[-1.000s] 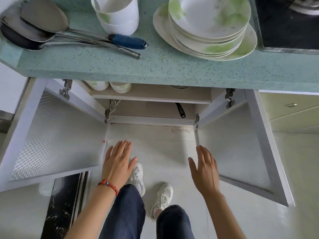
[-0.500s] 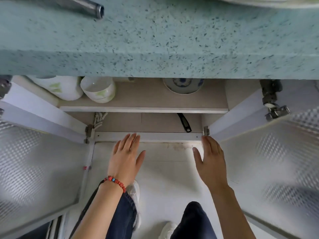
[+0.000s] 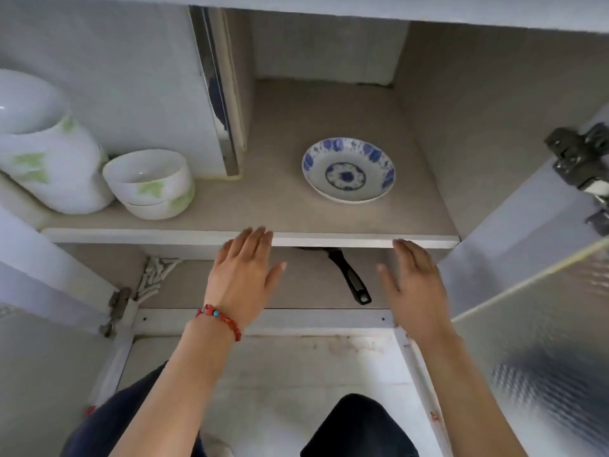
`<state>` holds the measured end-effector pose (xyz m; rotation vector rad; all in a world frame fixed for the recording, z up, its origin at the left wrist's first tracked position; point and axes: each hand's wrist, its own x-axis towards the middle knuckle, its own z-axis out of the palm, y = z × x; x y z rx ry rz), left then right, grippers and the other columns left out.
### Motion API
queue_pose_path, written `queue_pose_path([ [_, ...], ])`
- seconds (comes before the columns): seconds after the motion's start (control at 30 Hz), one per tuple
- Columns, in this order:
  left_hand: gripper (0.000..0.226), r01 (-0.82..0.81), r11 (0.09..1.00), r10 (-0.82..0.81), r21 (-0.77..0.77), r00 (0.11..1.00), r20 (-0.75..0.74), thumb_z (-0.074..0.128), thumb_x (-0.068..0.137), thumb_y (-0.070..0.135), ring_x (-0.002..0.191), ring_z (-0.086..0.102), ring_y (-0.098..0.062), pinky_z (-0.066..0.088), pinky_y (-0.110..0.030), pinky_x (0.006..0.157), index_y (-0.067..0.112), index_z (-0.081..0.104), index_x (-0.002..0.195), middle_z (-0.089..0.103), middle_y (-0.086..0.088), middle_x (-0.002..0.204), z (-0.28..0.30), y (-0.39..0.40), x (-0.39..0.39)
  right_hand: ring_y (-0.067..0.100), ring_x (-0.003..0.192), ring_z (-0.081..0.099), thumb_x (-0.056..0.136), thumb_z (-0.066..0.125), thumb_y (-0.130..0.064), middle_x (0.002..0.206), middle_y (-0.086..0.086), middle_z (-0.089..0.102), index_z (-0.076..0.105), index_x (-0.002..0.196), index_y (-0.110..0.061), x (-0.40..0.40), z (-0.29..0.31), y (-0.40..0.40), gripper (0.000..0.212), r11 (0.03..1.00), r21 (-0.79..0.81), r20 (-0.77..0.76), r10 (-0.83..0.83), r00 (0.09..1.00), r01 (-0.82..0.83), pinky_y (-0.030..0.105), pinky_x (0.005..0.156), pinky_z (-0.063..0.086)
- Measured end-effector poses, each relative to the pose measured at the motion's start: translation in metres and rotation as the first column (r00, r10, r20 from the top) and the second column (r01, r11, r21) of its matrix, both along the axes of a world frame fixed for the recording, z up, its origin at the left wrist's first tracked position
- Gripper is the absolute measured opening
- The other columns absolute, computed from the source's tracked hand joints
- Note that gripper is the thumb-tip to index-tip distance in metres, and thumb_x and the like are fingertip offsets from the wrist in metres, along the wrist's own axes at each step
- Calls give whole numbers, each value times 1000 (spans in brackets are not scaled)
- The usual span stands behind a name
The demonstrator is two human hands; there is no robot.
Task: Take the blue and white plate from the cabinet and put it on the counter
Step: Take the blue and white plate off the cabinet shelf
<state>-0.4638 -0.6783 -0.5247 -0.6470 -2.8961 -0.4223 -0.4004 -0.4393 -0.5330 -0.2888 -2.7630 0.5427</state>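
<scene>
**Status: plate not yet reached**

The blue and white plate (image 3: 348, 169) lies on the cabinet shelf (image 3: 211, 237), centre-right of frame. Left hand (image 3: 243, 275) and right hand (image 3: 416, 285) hover below it, fingers spread, holding nothing. Grasping, lifting and placing on the counter remain.

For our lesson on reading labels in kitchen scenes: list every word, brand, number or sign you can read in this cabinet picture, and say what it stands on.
None: no readable text shows anywhere.
The blue and white plate carries only a floral pattern, no letters.
The white bowls and the large white vessel show green leaf prints only.
The black pan handle and the door hinge bear no marking that can be made out.
</scene>
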Motion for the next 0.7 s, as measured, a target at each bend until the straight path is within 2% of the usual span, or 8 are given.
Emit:
queue_pose_path([
  [0.17,51,37,999,-35,17,994,-100,44,91,33,132,33,-31,24,-44,107,4,36,133,42,-16,141,12,20,-48,38,118,46,86,57,-14,126,23,52,46,121,2,-41,7,14,41,1000,-16,-131,20,991,-23,46,94,42],
  [0.3,50,89,996,-84,24,986,-142,44,92,32,131,34,-30,27,-44,105,3,37,131,44,-18,138,19,33,-89,42,108,53,85,57,-13,123,25,55,50,117,-1,-82,20,35,35,993,-108,-190,-58,980,38,44,84,46],
  [0.47,49,63,993,-54,103,995,-88,41,93,34,128,36,-31,28,-44,104,3,39,130,45,-18,138,16,54,-133,41,105,56,82,58,-10,118,28,58,53,114,3,-128,19,62,35,979,-168,-195,-144,970,111,48,90,47],
  [0.57,47,23,991,-24,134,1000,5,40,93,36,124,41,-33,32,-42,101,3,43,127,49,-20,134,11,66,-150,43,95,60,82,56,-10,106,29,63,59,99,3,-147,14,69,22,972,-191,-149,-166,975,137,45,80,51],
  [0.7,40,-61,952,23,299,991,129,45,92,32,106,54,-38,44,-41,90,-2,56,111,60,-26,115,10,79,-163,39,81,61,83,54,-14,89,26,67,62,82,0,-166,7,69,15,958,-246,-103,-176,979,146,33,65,42],
])
